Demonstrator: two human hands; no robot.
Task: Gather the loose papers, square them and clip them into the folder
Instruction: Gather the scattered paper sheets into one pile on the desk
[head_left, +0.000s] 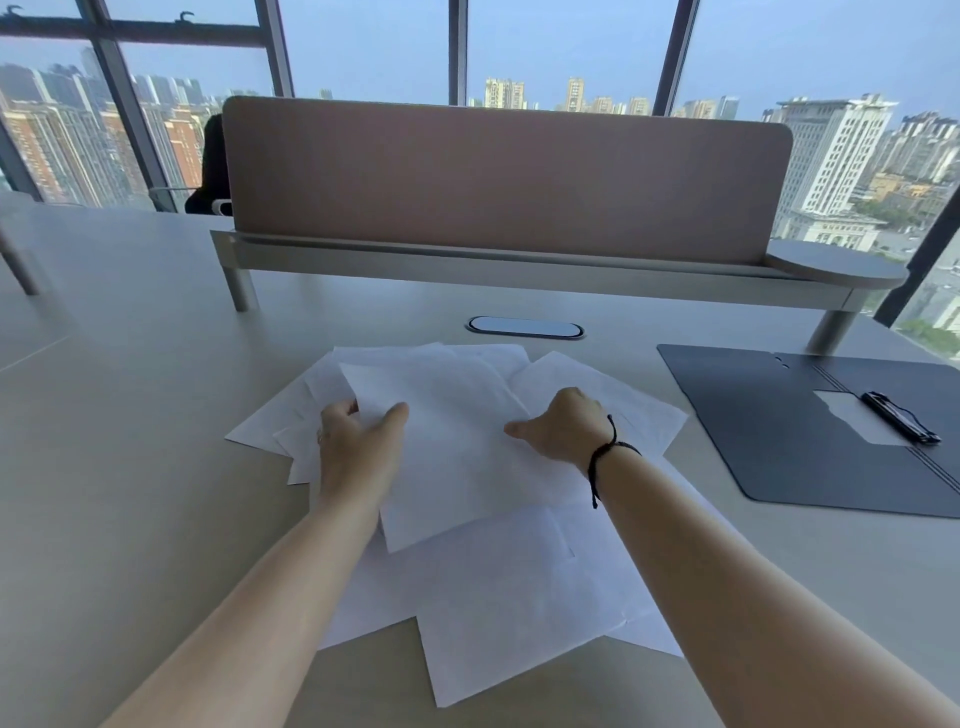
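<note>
Several loose white papers lie fanned and overlapping on the desk in front of me. My left hand grips the left edge of the top sheet, thumb on top and fingers curled under. On the right side of that sheet my right hand rests, thumb pointing left, fingers hidden beneath the hand. A dark open folder lies flat at the right, with a black clip and a white patch on its inner face.
A pink-brown divider screen on a metal shelf crosses the back of the light desk. An oval cable port sits just beyond the papers. Large windows stand behind, and a dark chair shows at the far left.
</note>
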